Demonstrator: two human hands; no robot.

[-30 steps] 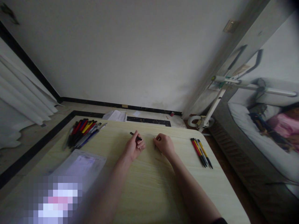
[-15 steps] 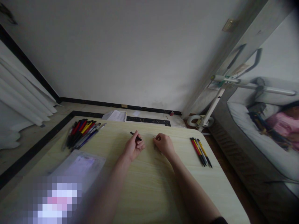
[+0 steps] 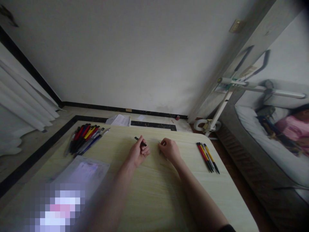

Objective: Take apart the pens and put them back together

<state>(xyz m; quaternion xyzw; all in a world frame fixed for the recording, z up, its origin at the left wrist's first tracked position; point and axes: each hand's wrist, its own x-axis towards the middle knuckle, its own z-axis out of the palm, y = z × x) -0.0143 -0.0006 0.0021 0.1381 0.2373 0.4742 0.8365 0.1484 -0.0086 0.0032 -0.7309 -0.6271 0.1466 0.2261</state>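
1. Mid-table, head view: left hand (image 3: 138,154) is curled shut around a short black pen piece (image 3: 140,141). One end of the piece sticks out past the fingertips, up and away from the person.
2. Right hand (image 3: 169,149) sits just beside the left, not touching it, knuckles up and fingers curled in. A thin sliver (image 3: 159,142) shows at its fingertips. Can't tell whether it's pinched or just lying on the table (image 3: 154,193).
3. Step in hand, my read: close pen-part work between the two hands, with the black piece held steady in the left while the right works at the small bit.
4. Any next move calls for fine fingertip alignment. Both parts are small, and the gap between the hands is narrow.
5. Stock: a loose pen pile (image 3: 84,137) (red, yellow, black, blue) sits far left on the table. Four pens (image 3: 208,157) lie side by side at the right, well apart from the hands.
6. Hard to make out: the frame is dim and soft, so the sliver can't be identified. The left palm hides the rest of the black piece.
7. A clear sleeve with paper (image 3: 84,169) lies near left, and its lower part is pixelated. Both forearms are cut off by the bottom edge.
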